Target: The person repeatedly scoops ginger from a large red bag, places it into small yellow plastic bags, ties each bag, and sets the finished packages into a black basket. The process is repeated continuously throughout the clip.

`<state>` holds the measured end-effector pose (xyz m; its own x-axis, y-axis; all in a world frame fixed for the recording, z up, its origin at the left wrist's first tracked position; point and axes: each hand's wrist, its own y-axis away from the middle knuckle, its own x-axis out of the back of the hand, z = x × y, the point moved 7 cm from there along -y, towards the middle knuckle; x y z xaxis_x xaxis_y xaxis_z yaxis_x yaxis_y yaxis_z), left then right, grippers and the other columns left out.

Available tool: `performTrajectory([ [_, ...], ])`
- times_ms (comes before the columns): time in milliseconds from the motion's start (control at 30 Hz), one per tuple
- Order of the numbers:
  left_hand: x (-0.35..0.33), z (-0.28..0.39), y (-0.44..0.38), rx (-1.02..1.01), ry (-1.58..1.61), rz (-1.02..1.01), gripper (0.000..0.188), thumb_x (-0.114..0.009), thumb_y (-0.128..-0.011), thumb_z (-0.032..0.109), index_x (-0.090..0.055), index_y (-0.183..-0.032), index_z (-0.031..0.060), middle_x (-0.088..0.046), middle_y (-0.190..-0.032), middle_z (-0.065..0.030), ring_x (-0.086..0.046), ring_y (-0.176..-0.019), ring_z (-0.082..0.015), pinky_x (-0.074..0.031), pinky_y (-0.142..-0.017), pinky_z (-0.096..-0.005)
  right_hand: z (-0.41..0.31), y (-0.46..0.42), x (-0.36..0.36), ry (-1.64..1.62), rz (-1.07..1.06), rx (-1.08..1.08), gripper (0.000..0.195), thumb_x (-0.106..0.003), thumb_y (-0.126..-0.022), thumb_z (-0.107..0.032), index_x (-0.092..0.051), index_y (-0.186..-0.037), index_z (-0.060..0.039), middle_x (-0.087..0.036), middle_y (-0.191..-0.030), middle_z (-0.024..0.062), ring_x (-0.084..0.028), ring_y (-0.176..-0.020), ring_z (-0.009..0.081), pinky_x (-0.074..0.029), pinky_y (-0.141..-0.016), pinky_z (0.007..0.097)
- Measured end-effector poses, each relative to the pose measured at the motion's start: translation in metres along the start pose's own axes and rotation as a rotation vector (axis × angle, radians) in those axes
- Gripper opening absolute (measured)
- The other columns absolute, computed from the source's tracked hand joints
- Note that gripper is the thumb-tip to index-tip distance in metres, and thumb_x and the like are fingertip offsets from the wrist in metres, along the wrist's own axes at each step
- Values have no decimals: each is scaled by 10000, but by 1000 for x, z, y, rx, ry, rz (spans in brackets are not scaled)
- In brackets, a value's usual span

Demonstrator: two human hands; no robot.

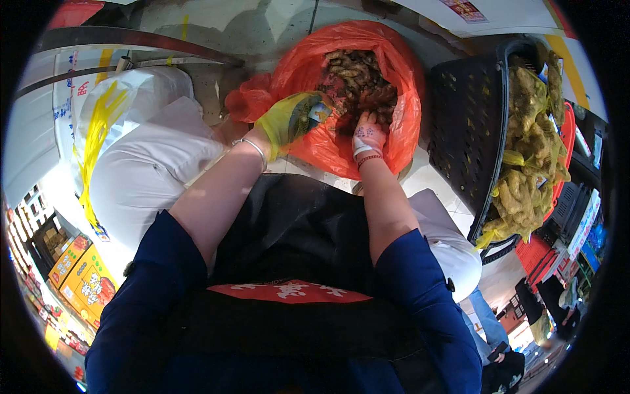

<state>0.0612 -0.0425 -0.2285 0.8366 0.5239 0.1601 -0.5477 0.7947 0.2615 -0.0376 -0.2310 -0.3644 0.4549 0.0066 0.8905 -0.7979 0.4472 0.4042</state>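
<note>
A red plastic bag [410, 147] stands on the floor in front of me, its mouth wide around soil-covered ginger roots [357, 71]. Yellow mesh netting [280, 115] with a label on it covers my left hand [275, 123], which grips it at the bag's left rim; what the net holds is unclear. A silver bangle circles that wrist. My right hand [368, 133], in a pale printed glove, reaches into the red bag. Its fingertips touch dark ginger and are partly hidden, so their grip does not show.
To the right, a black plastic crate [465, 108] is tipped towards me with filled yellow mesh bags of ginger [524, 197]. Yellow net strips [96, 152] hang over a white plastic bag [142, 93] on the left. A person in jeans [489, 317] is behind right.
</note>
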Motion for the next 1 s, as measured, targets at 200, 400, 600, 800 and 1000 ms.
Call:
performTrajectory([
  [200, 0, -28, 0, 115, 245, 62, 410, -420, -958, 67, -402, -1361, -9, -546, -1298, -117, -547, -1178, -195, -446, -1011, -305, -10, 2, -5, 46, -263, 4, 355, -447, -928, -177, -482, -1280, -146, -512, -1214, 98, -572, -1052, 315, -505, -812, 433],
  [400, 1, -23, -1, 163, 530, 90, 386, -426, -962, 70, -426, -1338, -16, -568, -1267, -121, -559, -1161, -207, -453, -1008, -320, -10, 1, -20, 232, -139, 6, 294, -507, -909, -219, -530, -1194, -149, -519, -1215, 96, -562, -1068, 315, -491, -835, 452],
  [600, 15, -2, -3, -24, -317, 73, 402, -540, -892, 64, -490, -1291, 46, -566, -1270, -89, -542, -1160, -202, -438, -992, -299, -3, 7, 69, -1050, -173, -142, 502, -757, -681, -200, -533, -1106, -54, -605, -1053, 109, -616, -914, 285, -511, -846, 404],
  [800, 12, -19, -15, 203, 952, 96, 420, -551, -912, 267, -513, -1283, 73, -566, -1272, -80, -521, -1182, -230, -414, -1017, -335, -35, 12, 155, -2520, -474, 175, 398, -535, -838, -34, -484, -1233, -14, -569, -1115, 124, -598, -954, 247, -525, -861, 369],
  [1000, -2, 32, -23, 215, 1479, 31, 457, -452, -984, 373, -470, -1339, 85, -515, -1338, -92, -510, -1211, -241, -433, -1019, -380, -43, 30, 197, -2297, -378, 337, 463, -548, -806, -43, -492, -1265, -9, -566, -1138, 86, -555, -1008, 179, -465, -901, 296],
])
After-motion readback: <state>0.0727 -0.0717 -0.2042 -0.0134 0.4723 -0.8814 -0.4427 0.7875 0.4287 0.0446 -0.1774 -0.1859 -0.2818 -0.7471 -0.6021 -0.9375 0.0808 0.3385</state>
